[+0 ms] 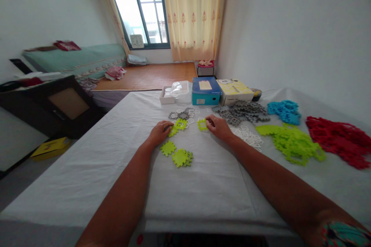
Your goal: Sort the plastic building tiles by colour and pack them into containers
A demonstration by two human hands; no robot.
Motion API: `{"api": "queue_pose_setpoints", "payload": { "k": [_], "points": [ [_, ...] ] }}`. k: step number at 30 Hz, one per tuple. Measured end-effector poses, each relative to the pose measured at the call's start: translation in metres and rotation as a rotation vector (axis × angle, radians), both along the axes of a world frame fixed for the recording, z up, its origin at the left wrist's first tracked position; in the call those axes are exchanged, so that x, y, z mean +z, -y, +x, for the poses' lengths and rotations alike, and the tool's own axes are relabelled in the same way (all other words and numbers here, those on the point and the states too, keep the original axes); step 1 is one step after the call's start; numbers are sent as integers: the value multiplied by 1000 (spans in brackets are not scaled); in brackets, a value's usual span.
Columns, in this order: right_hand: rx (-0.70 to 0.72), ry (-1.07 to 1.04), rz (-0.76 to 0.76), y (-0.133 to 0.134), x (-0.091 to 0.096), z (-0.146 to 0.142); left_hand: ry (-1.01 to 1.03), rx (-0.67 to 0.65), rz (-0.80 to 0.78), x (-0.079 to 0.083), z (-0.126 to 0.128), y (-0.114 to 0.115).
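My left hand lies knuckles up on the white tablecloth, its fingers curled down and pinching the near edge of the left lime frame, an open square puzzle piece that lies flat just past my fingertips. My right hand is closed the same way, its fingertips gripping the side of the right lime frame, which lies just inside that hand, between my two hands and a little apart from the other frame. Just behind my left wrist, toward me, lie two solid lime tiles, one of them stacked. Beyond both sets of fingertips sit scattered grey and white bits. Outward from my right hand are small white squares beside the wrist, then a grey pile, a lime pile, a blue pile, and farthest out a red pile. Far ahead stand a blue box and a yellow box.
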State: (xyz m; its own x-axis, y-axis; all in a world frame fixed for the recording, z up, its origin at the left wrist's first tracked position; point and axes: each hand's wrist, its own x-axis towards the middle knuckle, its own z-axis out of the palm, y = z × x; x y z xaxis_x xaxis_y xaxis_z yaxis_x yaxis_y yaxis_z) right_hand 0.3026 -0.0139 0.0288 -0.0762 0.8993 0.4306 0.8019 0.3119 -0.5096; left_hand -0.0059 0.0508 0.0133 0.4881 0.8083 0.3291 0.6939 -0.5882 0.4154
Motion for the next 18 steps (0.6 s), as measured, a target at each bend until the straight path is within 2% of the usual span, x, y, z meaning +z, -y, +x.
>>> {"api": "queue_pose_setpoints", "payload": {
  "k": [18],
  "points": [
    [64, -84, -77, 3, -4, -7, -10, -1, 0, 1, 0, 0]
  ]
}}
